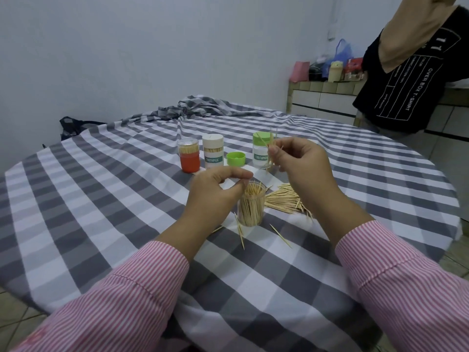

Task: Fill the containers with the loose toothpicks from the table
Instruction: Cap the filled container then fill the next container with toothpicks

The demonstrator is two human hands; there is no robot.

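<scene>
A round table [101, 199] under a grey-and-white checked cloth carries everything. The clear container [251, 207], upright and packed with toothpicks, stands near the middle. Just right of it lies a loose pile of toothpicks [286, 199]; single strays [280, 236] lie in front. Behind it stand an orange-based jar [189, 155], a white-capped jar [213, 151], a green lid [236, 158] and a green-capped jar [261, 151], seemingly empty.
</scene>
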